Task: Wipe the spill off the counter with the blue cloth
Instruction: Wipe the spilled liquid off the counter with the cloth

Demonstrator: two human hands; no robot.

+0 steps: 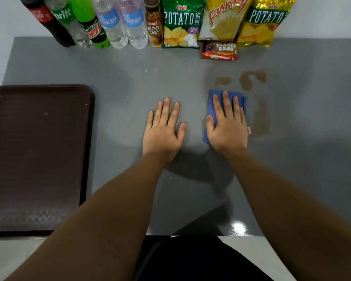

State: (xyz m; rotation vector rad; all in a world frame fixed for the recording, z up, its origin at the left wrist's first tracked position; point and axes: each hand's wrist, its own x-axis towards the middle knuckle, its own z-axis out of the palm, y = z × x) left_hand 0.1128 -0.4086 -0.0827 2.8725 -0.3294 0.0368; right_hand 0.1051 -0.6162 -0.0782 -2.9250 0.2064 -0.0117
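A folded blue cloth lies on the grey counter, right of centre. My right hand presses flat on top of it, fingers spread. Brown spill patches sit just beyond the cloth, and a brown smear runs along the cloth's right side. My left hand rests flat on the bare counter to the left of the cloth, fingers apart, holding nothing.
A dark brown tray sits at the left edge. Along the back wall stand several drink bottles and chip bags, with a small snack pack lying just behind the spill.
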